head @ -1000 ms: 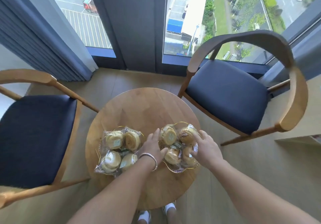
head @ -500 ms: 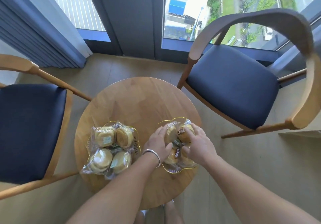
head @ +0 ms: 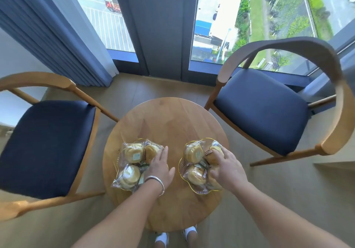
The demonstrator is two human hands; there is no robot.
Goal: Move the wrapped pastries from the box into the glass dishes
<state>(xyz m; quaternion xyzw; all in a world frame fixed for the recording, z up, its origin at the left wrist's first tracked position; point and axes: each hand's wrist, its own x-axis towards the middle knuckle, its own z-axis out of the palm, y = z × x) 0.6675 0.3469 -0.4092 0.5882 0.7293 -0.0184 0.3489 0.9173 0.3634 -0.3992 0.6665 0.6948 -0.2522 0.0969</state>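
- Round wooden table (head: pixel 167 120), two glass dishes with thin gold rims side by side on its near half: left dish (head: pixel 136 140), right dish (head: pixel 180 168). Each is piled with wrapped pastries, about four per dish; no box in view.
- Left hand (head: pixel 160 168): lies flat on the inner edge of the left pile (head: pixel 132 164), fingers extended and loose, palm down on the wrappers. Touching, not gripping anything. Silver bangle (head: pixel 156 181) at the wrist.
- Right hand (head: pixel 225 166): fingers curled down onto the far-side pastries of the right pile (head: pixel 195 163), pressing or pinching the wrappers. Cannot tell whether a packet is truly pinched or only held down.
- Judgement: transfer looks essentially done; the hands seem to be settling the stacks.
- Risk 1: left pile overhangs its dish, the nearest packet (head: pixel 127 177) reaching past the rim toward the table edge. A push from the flat hand could slide it off; the film wrappers look slick.
- Risk 2: right dish sits close to the table's near-right edge. Downward pressure on its outer side could tip or skid the glass.
- Risk 3: pressing hard could crush the soft pastries inside the film.
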